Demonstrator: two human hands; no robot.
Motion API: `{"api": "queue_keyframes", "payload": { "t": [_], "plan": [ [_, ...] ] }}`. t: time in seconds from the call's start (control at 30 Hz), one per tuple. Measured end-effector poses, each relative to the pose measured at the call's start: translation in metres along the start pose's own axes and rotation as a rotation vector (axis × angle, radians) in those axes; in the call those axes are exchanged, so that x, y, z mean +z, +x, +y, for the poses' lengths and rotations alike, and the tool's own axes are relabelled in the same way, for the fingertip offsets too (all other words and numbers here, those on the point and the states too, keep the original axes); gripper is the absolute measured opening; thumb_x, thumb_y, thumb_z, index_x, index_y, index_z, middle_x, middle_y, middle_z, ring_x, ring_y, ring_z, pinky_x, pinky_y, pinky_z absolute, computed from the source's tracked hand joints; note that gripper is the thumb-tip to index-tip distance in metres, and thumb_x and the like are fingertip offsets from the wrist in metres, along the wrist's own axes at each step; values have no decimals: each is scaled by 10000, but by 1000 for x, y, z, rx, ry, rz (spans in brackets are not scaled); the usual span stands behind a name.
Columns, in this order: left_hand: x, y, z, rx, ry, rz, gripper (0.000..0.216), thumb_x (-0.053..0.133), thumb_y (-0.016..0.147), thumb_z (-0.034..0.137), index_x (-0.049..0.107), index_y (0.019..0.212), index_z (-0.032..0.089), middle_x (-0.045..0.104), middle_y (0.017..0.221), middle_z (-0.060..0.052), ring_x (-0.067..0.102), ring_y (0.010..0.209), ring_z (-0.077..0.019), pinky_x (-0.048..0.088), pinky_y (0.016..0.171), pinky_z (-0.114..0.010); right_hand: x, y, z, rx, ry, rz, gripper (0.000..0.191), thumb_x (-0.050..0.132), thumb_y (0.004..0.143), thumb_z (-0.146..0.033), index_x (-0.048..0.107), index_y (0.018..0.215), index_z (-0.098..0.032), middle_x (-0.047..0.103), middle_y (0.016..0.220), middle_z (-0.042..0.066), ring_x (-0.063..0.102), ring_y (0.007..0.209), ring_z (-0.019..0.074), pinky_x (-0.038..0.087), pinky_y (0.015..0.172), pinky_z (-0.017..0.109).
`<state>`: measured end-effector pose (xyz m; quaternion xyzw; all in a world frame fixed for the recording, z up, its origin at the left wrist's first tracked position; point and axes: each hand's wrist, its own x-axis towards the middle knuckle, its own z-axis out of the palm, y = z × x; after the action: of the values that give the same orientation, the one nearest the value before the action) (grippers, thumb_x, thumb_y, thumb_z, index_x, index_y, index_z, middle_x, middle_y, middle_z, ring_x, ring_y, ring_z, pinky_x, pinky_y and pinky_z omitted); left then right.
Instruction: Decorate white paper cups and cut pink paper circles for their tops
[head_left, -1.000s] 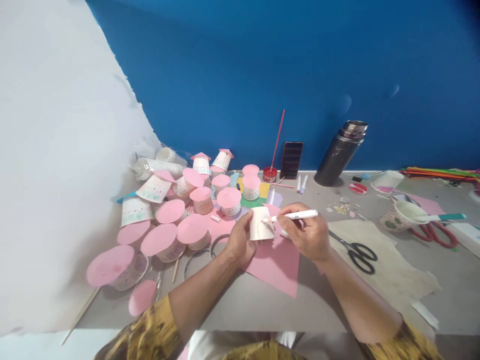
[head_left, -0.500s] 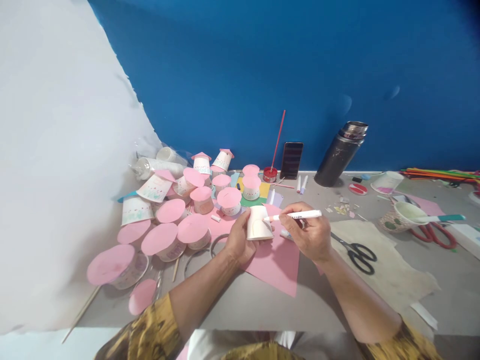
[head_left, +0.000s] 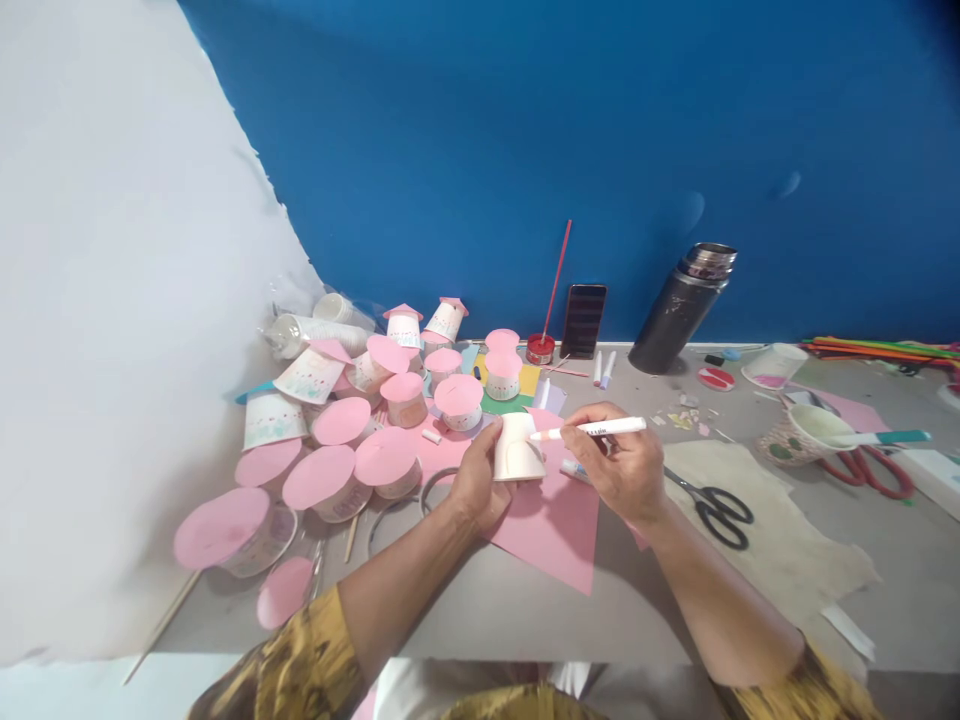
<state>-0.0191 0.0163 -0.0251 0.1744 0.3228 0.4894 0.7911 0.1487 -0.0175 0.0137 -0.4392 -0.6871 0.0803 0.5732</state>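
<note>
A plain white paper cup (head_left: 517, 450), turned upside down, is gripped by my left hand (head_left: 480, 478) on its left side and underneath. A faint curved outline shows on the cup's side. My right hand (head_left: 621, 462) pinches a white marker pen (head_left: 611, 427), whose pale tip points left at the cup wall; I cannot tell whether it touches. Beneath both hands lies a sheet of pink paper (head_left: 559, 545). A capped marker (head_left: 574, 469) rests on that paper, partly behind my right hand.
Several decorated cups with pink paper discs (head_left: 319, 478) crowd the left. Black scissors (head_left: 724, 515) lie on cream paper (head_left: 795, 560) at right. A dark flask (head_left: 679, 315) and a phone (head_left: 584, 320) stand by the blue wall. A patterned cup (head_left: 799, 437) sits near red-handled scissors (head_left: 885, 472).
The marker and my right hand have shifted very slightly to the right. The cup in my left hand has barely moved or tilted.
</note>
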Motion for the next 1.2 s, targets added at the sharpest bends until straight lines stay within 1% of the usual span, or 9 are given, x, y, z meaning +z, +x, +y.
{"api": "queue_keyframes", "payload": {
  "t": [0.17, 0.3, 0.43, 0.53, 0.73, 0.93, 1.0, 1.13, 1.2],
  "plan": [
    [-2, 1, -4, 46, -28, -4, 245, 584, 1010, 310, 708, 1048, 102, 727, 845, -84, 690, 729, -192, 594, 708, -298, 3, -2, -4, -5, 1, -33, 174, 665, 939, -318, 694, 802, -213, 663, 609, -37, 492, 449, 88, 391, 453, 218],
    [0, 0, -4, 40, -50, 4, 235, 596, 1002, 304, 715, 1033, 104, 723, 807, -74, 683, 708, -197, 603, 722, -323, 3, -1, -3, 28, -43, -17, 199, 656, 932, -348, 691, 787, -216, 666, 607, -24, 495, 456, 101, 409, 467, 229],
    [3, -1, -3, 42, -75, 35, 226, 592, 1000, 289, 713, 1014, 99, 726, 818, -89, 690, 711, -200, 600, 684, -317, 1, 1, 1, 56, -71, 27, 182, 668, 921, -333, 678, 780, -219, 636, 581, -35, 494, 456, 105, 420, 484, 232],
    [4, -1, -2, 45, -84, 54, 212, 588, 1000, 276, 707, 1023, 102, 725, 824, -83, 690, 711, -195, 605, 689, -315, 0, 1, 1, 64, -75, 34, 168, 671, 921, -323, 682, 788, -220, 635, 586, -38, 502, 461, 107, 419, 487, 233],
    [2, -1, -1, 29, -55, 22, 230, 577, 1008, 301, 686, 1041, 101, 718, 838, -95, 696, 713, -206, 617, 713, -340, 1, 1, 0, 36, -61, 19, 178, 662, 924, -329, 677, 784, -221, 646, 599, -36, 496, 461, 103, 417, 484, 228],
    [3, -2, 3, 18, -31, 24, 262, 540, 1020, 331, 673, 1043, 107, 707, 816, -99, 693, 664, -227, 592, 593, -345, 0, 2, 0, 86, -67, 24, 205, 669, 912, -344, 655, 743, -228, 608, 528, -37, 495, 438, 117, 419, 472, 240],
    [4, -2, 3, 15, -35, 36, 255, 532, 1025, 322, 667, 1046, 107, 707, 815, -94, 695, 663, -223, 601, 611, -351, 0, 2, 0, 91, -51, 34, 184, 665, 913, -328, 664, 759, -228, 603, 523, -42, 498, 435, 115, 415, 469, 236],
    [4, -2, 2, -14, -49, 23, 248, 548, 1021, 325, 665, 1052, 110, 714, 826, -91, 716, 699, -227, 630, 720, -387, 0, 1, 0, 87, -45, 23, 173, 659, 910, -332, 671, 775, -225, 621, 559, -38, 496, 446, 109, 420, 473, 232],
    [3, -2, 1, -21, -46, 20, 251, 558, 1015, 334, 669, 1050, 111, 713, 818, -91, 716, 699, -230, 628, 715, -386, 0, 1, -1, 77, -49, 12, 175, 661, 903, -328, 665, 763, -224, 633, 574, -36, 487, 449, 105, 423, 477, 231]
  ]
}}
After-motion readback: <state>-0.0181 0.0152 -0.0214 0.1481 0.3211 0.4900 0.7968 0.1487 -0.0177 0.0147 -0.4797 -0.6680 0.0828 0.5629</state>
